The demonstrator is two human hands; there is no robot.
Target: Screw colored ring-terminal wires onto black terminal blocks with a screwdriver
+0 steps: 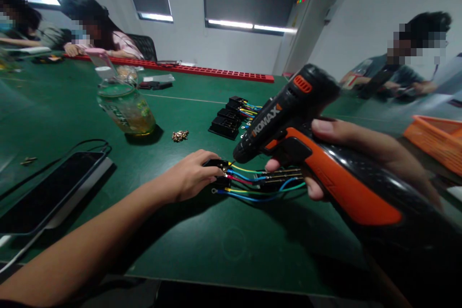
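My right hand [364, 147] is wrapped round the handle of a black and orange cordless drill [321, 154], its nose tilted down to the left. The bit's tip is close to a small black socket block [216, 163], but I cannot tell if it touches a screw. My left hand [197, 173] grips that block between thumb and fingers, hiding much of it. Blue, red and yellow-green wires [249, 192] with ring terminals run from the block to the right, partly behind the drill. Beyond it stand several more black socket blocks [225, 122] with wires attached.
A pile of brass-coloured screws [180, 135] lies near a jar of drink [126, 108]. To the left, a phone [54, 187] rests on a pale box with cables. An orange basket [438, 142] stands right. Other people sit across the green table [202, 255], behind a red slotted strip [216, 72].
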